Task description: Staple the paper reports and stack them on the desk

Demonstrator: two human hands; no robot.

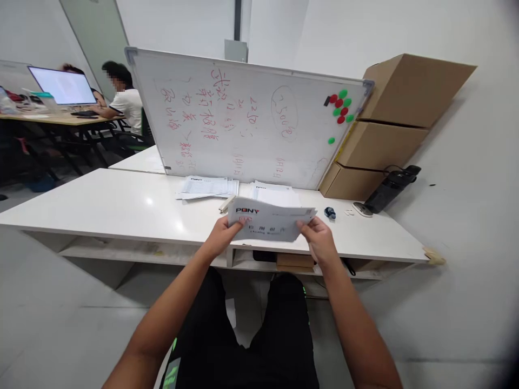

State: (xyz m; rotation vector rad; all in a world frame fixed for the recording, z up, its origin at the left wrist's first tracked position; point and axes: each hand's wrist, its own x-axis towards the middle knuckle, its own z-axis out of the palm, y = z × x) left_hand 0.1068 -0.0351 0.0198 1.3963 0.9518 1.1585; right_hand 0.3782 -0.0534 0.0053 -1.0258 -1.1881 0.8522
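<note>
A sheaf of printed papers point(270, 222) with a PONY logo is held up above the front edge of the white desk point(121, 208). My left hand point(222, 233) grips its left side, thumb on the front. On the opposite side, my right hand point(318, 236) pinches the right edge, thumb in front as well. Behind the sheaf lie two paper stacks on the desk, a left stack point(206, 186) and a right stack point(275, 194) partly hidden by the held sheets. A small light-coloured bar-like object point(226, 203) rests between them.
A whiteboard point(243, 119) with red writing and magnets leans behind the desk. Cardboard boxes point(379, 140) are piled at the right, beside a dark bottle point(391, 189). A small dark blue object point(330, 213) lies nearby. Two people sit at another table point(73, 121) far left.
</note>
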